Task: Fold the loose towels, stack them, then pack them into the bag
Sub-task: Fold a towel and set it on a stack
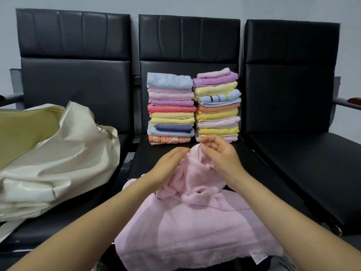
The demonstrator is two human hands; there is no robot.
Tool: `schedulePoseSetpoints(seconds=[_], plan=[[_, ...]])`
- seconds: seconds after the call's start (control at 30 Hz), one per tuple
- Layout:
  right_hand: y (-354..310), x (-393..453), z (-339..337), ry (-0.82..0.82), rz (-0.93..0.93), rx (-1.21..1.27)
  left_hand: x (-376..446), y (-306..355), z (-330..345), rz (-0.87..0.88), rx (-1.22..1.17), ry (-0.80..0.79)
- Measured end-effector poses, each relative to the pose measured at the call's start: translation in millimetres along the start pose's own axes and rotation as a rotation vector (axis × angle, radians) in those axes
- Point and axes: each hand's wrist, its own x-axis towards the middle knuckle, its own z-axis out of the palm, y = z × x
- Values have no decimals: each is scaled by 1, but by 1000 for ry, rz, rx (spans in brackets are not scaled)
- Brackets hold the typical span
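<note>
We work on a row of three black seats (293, 157), and the middle seat carries nearly everything. The largest thing is the cream bag (54, 153), which lies on the left seat with its zipped mouth gaping open and nothing visible inside, so packing has not begun as far as we can see.

Next in size is the loose pink towel (191, 222), spread over the front edge of the middle seat and hanging toward us, its far end bunched up and lifted between our hands. It is the only unfolded towel in view (others may lie below the frame; we cannot tell).

Against the backrest at the rear edge of the middle seat stand two piles of folded towels, the left stack (171, 110) and the right stack (216, 106), touching side by side and each many towels high. We judge the folding and stacking largely done.

Smallest are our hands. The right hand (220, 153) pinches the raised edge of the pink towel between thumb and fingertips. The left hand (170, 163) rests against the bunched cloth with its fingers tucked into it; they seem to grasp a fold, though the cloth hides them.

What is left, in our judgement: fold this towel, add it to a pile, then load both piles into the bag.
</note>
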Motion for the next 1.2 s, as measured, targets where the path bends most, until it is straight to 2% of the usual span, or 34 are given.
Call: schedulePoseSetpoints(seconds=[0.1, 0.17, 0.23, 0.3, 0.33, 0.4, 0.43, 0.6, 0.7, 0.83, 1.03, 1.13, 1.2], plan=[[4, -2, 0, 52, -10, -55, -3, 3, 6, -17, -30, -67], [10, -4, 0, 67, 28, -152, -2, 5, 8, -2, -85, 16], [19, -8, -2, -4, 180, -195, 0, 8, 6, 4, -167, 166], [26, -14, -4, -148, 361, -245, 1, 10, 2, -16, -259, 290], [29, -16, -6, -224, 391, -299, 2, 10, 0, -26, -280, 326], [30, -16, -9, -288, 338, -397, 3, 8, -5, -23, -247, 374], [30, -14, -9, -264, 290, -423, 4, 6, -6, -11, -222, 403], [27, -11, -10, 30, 46, -461, 7, 4, -11, -3, -271, 586], [24, -14, -11, 50, -20, -478, 7, 3, -13, 6, -302, 581], [23, -18, -7, -96, 8, -426, 5, 3, -14, 74, -151, 551], [18, -14, 11, -215, 247, -258, 3, 3, -19, 152, 40, 530], [22, -10, 15, -229, 207, -391, 2, 4, -19, 242, 198, 506], [20, -10, 16, -200, 156, -311, 0, 1, -22, 299, 361, 445]])
